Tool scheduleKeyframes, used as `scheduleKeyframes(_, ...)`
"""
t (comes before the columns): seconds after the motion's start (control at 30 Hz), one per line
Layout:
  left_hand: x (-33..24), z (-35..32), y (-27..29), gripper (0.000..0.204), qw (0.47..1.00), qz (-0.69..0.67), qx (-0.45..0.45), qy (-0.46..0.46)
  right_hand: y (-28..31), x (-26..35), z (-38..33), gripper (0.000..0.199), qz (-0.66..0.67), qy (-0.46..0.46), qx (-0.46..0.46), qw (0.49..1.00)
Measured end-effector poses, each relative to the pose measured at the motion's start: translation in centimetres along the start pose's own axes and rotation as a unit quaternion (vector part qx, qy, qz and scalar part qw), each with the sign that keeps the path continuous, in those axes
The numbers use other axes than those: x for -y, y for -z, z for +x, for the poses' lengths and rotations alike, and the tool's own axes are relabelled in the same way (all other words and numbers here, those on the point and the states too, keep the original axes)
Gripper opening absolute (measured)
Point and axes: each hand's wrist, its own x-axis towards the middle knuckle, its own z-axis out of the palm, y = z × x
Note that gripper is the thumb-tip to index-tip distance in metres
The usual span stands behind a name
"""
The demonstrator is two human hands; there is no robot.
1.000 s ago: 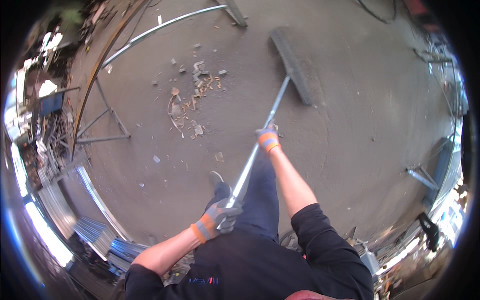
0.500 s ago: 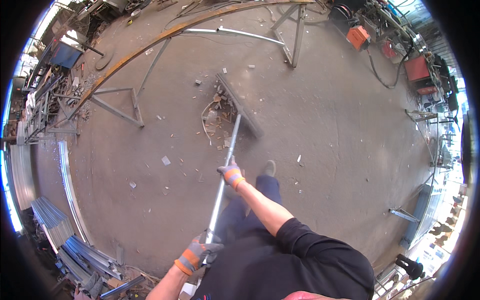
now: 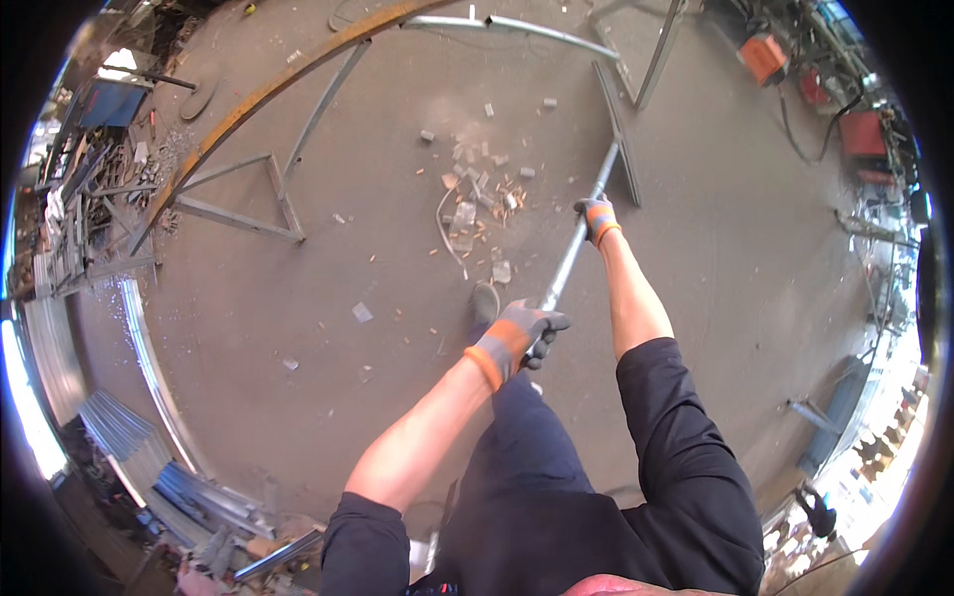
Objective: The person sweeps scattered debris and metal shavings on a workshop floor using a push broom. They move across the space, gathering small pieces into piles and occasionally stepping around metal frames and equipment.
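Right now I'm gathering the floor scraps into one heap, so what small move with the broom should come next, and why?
Probably a short pull of the broom head leftward. It lies just right of the debris pile, and a few loose bits sit beside it outside the pile. The left hand and the right hand both grip the handle.

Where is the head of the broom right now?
In the head view the broom head lies on the concrete floor in the upper middle, just right of the pile of scraps and beyond the right hand on the handle.
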Motion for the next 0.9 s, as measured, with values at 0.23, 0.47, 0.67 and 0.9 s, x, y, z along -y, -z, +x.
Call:
scheduleKeyframes(0.23, 7.2, -11.9, 8.7, 0.023, 0.960, -0.277, -0.014, 0.037, -15.1, -10.3, -9.7, 0.031, -0.623, 0.193, 0.122, 0.748)
scheduleKeyframes(0.47, 14.8, -26.4, 14.6, 0.024, 0.952, -0.274, -0.100, 0.093, -25.5, -12.5, -26.9, 0.058, -0.508, 0.192, 0.266, 0.797)
scheduleKeyframes(0.67, 14.8, -35.5, 17.0, 0.029, 0.965, -0.155, -0.202, 0.068, -29.8, -11.0, -37.2, 0.095, -0.278, 0.041, 0.155, 0.947)
scheduleKeyframes(0.9, 7.3, -23.8, 17.2, 0.008, 0.959, -0.277, 0.005, -0.058, -30.7, -2.8, -20.4, 0.021, -0.629, 0.367, 0.171, 0.663)
